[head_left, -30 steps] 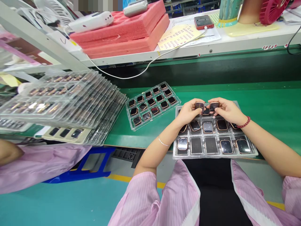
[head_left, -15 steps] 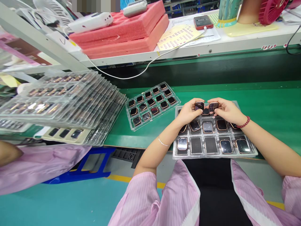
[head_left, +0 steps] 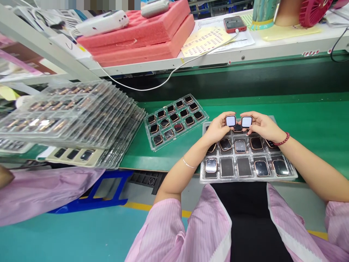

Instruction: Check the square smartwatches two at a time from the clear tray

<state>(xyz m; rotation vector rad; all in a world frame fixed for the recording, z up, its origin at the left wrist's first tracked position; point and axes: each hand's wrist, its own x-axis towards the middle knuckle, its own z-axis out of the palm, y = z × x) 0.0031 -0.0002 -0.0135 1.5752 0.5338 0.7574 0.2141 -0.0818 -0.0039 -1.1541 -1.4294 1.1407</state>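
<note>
My left hand (head_left: pixel 219 128) holds a square watch (head_left: pixel 230 121) by its edges, its screen lit white. A second watch (head_left: pixel 247 122), also lit white, is gripped in my right hand (head_left: pixel 263 126). The two watches are side by side, a small gap apart, over the back of a clear plastic tray (head_left: pixel 248 179). In that tray lie several dark-screened watches, among them one in the middle row (head_left: pixel 240 146). Two front-row pockets hold no watch, showing dark bottoms. My palms hide part of the back row.
Another clear tray (head_left: pixel 176 134) of watches lies to the left on the green bench (head_left: pixel 313 134). Further left rises a tall, leaning stack of filled trays (head_left: pixel 81 123). A white cable (head_left: pixel 163 84) hangs below the shelf (head_left: pixel 275 47). A person's pink sleeve (head_left: pixel 40 189) is at the far left.
Both watch screens have gone from dark to lit white. My hands stay in nearly the same place; the whole view has shifted slightly.
</note>
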